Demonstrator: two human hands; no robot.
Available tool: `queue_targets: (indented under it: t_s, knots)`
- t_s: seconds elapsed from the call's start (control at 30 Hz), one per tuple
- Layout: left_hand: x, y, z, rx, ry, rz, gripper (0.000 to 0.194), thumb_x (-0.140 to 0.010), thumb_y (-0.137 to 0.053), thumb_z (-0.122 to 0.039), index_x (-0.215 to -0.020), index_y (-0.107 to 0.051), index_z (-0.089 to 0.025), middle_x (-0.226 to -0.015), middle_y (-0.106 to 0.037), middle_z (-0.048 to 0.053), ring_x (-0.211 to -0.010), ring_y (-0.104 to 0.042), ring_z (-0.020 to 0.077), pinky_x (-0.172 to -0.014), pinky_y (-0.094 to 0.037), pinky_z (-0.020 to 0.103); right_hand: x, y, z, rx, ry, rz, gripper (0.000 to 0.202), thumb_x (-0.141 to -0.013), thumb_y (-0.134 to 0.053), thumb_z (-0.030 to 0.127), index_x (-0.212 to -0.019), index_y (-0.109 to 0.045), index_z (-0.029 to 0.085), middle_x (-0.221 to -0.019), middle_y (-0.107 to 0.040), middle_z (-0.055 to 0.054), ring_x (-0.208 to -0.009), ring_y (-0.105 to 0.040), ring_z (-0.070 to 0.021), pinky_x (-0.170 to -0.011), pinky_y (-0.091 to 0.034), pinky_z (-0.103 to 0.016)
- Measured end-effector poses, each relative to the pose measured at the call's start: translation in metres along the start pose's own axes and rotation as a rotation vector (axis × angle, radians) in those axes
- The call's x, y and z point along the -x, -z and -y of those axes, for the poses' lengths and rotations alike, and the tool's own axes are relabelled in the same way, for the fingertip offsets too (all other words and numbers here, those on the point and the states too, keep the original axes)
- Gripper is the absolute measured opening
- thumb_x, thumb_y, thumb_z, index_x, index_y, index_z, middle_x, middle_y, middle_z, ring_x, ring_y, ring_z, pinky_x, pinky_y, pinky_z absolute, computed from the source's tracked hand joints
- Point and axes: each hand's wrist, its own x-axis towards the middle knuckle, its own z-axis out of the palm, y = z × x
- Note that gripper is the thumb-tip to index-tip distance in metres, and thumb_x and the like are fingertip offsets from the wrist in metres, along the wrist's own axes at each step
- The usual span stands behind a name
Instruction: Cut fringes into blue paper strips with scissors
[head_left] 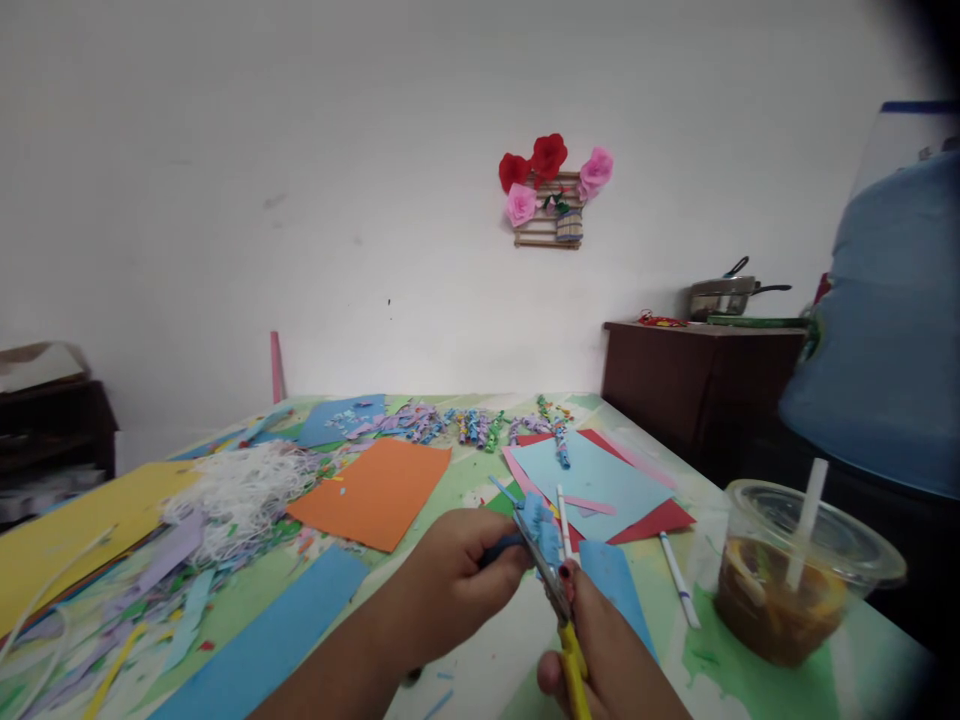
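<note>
My left hand [465,565] is closed, its thumb and fingers pinching a dark blue piece [501,547] whose kind I cannot make out. My right hand [600,640] grips scissors [572,665] with yellow handles, their metal blades pointing up and left towards my left fingers. Right behind the blades is a light blue piece of paper [541,522] with a cut, fringed edge; which hand steadies it is hidden. A slim white stick [564,520] rises just above my right fingertips. Close under my right hand lies a blue paper strip [615,590].
White shredded strands [244,490] and paper scraps cover the left, near yellow sheets [82,520] and an orange sheet [382,490]. Curled paper rolls [476,428] line the back. A lidded drink cup [787,610] with a straw stands right, beside a white pen [679,580].
</note>
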Motion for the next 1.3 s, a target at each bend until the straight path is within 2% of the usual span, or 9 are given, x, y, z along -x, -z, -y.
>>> queue_targets:
  t_s: [0.13,0.2,0.27,0.4,0.57,0.73,0.9,1.03,1.3]
  knots:
    - [0.000,0.001,0.000,0.043,0.027,0.018,0.018,-0.074,-0.043,-0.016,-0.056,-0.045,-0.016,-0.052,-0.032,-0.006,-0.048,-0.030,0.0077,-0.044,-0.026,0.018,-0.002,-0.003,-0.002,-0.010,-0.002,-0.007,0.054,-0.066,-0.050,0.037,-0.112,-0.037,0.011,-0.101,-0.057,-0.016,-0.093,-0.055,-0.0288,-0.080,-0.042,-0.039]
    - [-0.001,0.001,-0.001,0.064,0.039,0.020,0.018,-0.074,-0.043,-0.016,-0.057,-0.046,-0.015,-0.052,-0.031,-0.006,-0.048,-0.029,0.0075,-0.043,-0.026,0.018,-0.002,-0.004,-0.003,-0.012,0.001,-0.006,0.057,-0.067,-0.048,0.038,-0.115,-0.035,0.011,-0.100,-0.058,-0.016,-0.092,-0.055,-0.0282,-0.080,-0.042,-0.038]
    - [-0.001,0.002,-0.001,0.087,0.049,0.014,0.019,-0.075,-0.043,-0.018,-0.056,-0.044,-0.016,-0.051,-0.031,-0.006,-0.047,-0.029,0.0072,-0.042,-0.026,0.018,0.000,-0.004,-0.003,-0.004,0.013,-0.007,0.063,-0.067,-0.047,0.043,-0.118,-0.033,0.008,-0.106,-0.056,-0.019,-0.099,-0.052,-0.0303,-0.084,-0.039,-0.040]
    - [0.000,0.006,0.000,0.145,0.079,-0.005,0.021,-0.077,-0.042,-0.021,-0.057,-0.044,-0.017,-0.049,-0.037,-0.006,-0.040,-0.034,0.0061,-0.038,-0.028,0.017,0.004,-0.003,-0.005,0.026,0.030,-0.029,0.074,-0.070,-0.044,0.053,-0.123,-0.029,0.003,-0.126,-0.041,-0.024,-0.118,-0.036,-0.0328,-0.094,-0.029,-0.043]
    - [0.003,0.003,0.003,0.181,0.109,0.009,0.021,-0.078,-0.041,-0.020,-0.059,-0.048,-0.016,-0.048,-0.045,-0.003,-0.039,-0.046,0.0075,-0.039,-0.036,0.016,0.007,-0.004,-0.011,0.056,0.033,-0.052,0.072,-0.072,-0.045,0.050,-0.125,-0.029,0.004,-0.127,-0.040,-0.023,-0.120,-0.034,-0.0310,-0.096,-0.028,-0.042]
    - [0.003,-0.005,0.001,0.163,0.130,0.004,0.023,-0.079,-0.039,-0.022,-0.059,-0.048,-0.016,-0.049,-0.048,-0.002,-0.040,-0.048,0.0084,-0.040,-0.039,0.017,0.006,-0.008,-0.015,0.099,0.046,-0.075,0.069,-0.072,-0.046,0.044,-0.124,-0.029,0.002,-0.128,-0.039,-0.024,-0.121,-0.033,-0.0303,-0.096,-0.027,-0.044]
    - [0.001,-0.006,0.000,0.109,0.153,-0.012,0.024,-0.080,-0.038,-0.022,-0.058,-0.048,-0.016,-0.047,-0.048,-0.002,-0.038,-0.047,0.0083,-0.040,-0.037,0.018,0.005,-0.007,-0.014,0.116,0.049,-0.085,0.067,-0.072,-0.045,0.044,-0.121,-0.033,0.002,-0.126,-0.041,-0.025,-0.120,-0.034,-0.0303,-0.095,-0.029,-0.044]
    - [0.000,-0.006,-0.001,0.082,0.164,0.001,0.023,-0.078,-0.039,-0.022,-0.058,-0.048,-0.016,-0.046,-0.048,-0.002,-0.038,-0.047,0.0088,-0.039,-0.036,0.018,0.006,-0.009,-0.015,0.107,0.058,-0.073,0.065,-0.071,-0.045,0.046,-0.120,-0.036,0.005,-0.120,-0.047,-0.022,-0.114,-0.042,-0.0309,-0.090,-0.035,-0.042]
    - [0.002,-0.007,-0.003,0.076,0.172,0.008,0.023,-0.077,-0.041,-0.023,-0.055,-0.044,-0.016,-0.047,-0.043,-0.004,-0.039,-0.045,0.0074,-0.039,-0.033,0.017,0.006,-0.008,-0.011,0.069,0.048,-0.024,0.064,-0.070,-0.046,0.043,-0.120,-0.034,0.006,-0.112,-0.053,-0.022,-0.105,-0.048,-0.0325,-0.085,-0.039,-0.042]
